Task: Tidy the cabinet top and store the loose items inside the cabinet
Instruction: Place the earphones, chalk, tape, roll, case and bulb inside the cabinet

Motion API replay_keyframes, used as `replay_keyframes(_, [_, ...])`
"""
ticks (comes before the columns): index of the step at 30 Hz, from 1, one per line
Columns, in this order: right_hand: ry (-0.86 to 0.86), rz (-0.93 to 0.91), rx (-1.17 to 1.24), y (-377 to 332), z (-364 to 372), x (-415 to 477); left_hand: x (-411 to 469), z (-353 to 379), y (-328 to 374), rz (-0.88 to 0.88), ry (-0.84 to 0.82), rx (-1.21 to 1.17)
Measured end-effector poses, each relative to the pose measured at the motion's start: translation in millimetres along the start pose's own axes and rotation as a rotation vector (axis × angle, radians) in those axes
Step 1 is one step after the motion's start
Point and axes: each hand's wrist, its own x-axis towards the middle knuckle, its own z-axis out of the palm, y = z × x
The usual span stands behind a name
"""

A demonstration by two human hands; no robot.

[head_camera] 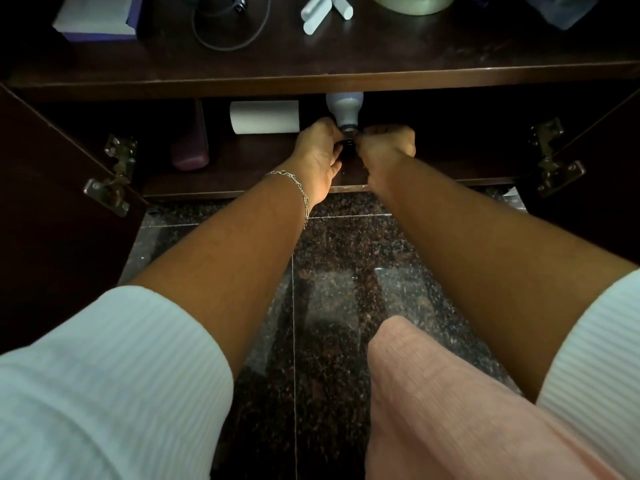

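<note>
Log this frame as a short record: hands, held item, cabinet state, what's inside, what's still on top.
hands: left hand and right hand both grip the light bulb at its base
state: cabinet doors open
inside: white roll, maroon object
on top: box, black cable, white cylinders, tape roll

Nothing here can be read from where I stand. The box [95, 19] on the cabinet top, the tape [412, 1] beside it, and the bulb [344, 107] and white roll [265, 116] inside the cabinet show only plain faces. If any print is on them, the dim light and blur hide it.
</note>
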Motion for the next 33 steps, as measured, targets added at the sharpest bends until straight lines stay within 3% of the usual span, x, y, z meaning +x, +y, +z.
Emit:
replay_keyframes(19, [-0.032, -0.060, -0.009, 3.0, -24.8, -30.8, -23.9, -19.1, -2.6, 0.013, -0.006, 0.128])
replay_keyframes(33, [-0.196, -0.173, -0.097, -8.5, -48.2, -100.6, -103.4, -60.3, 5.3, 0.056, -0.088, 0.370])
